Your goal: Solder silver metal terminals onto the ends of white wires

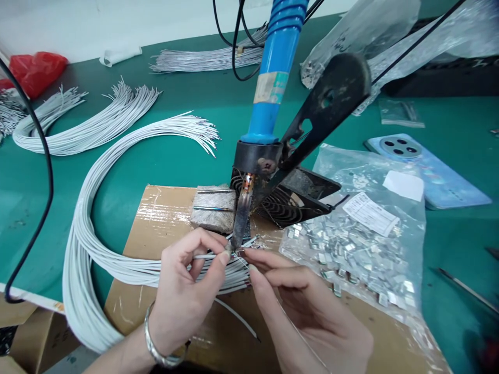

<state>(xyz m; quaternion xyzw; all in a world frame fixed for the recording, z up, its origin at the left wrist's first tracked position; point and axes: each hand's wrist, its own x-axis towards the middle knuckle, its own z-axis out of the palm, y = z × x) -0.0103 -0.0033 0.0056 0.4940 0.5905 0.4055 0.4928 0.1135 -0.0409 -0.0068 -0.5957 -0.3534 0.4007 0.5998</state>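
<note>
My left hand (187, 285), a silver bangle at its wrist, is closed in a pinch on the end of a white wire (203, 256) just under the tip of a blue-handled soldering iron (273, 78). The iron points downward in a black metal holder (335, 83). From the right, my right hand (312, 311) pinches a thin strand of solder wire (298, 331), its fingertips close to the iron's tip. What lies right at the tip is too small to make out. Beneath my left hand runs a thick bundle of white wires (83, 223), its ends spread over the cardboard (144, 228).
A plastic bag of small metal pieces (351, 254) lies right of the iron, beside a blue phone (440, 171). Behind the iron tip are a wrapped block (213, 208) and a black fan (284, 202). More wire bundles (101, 122) lie at the left. A screwdriver-like shaft (468, 290) is far right.
</note>
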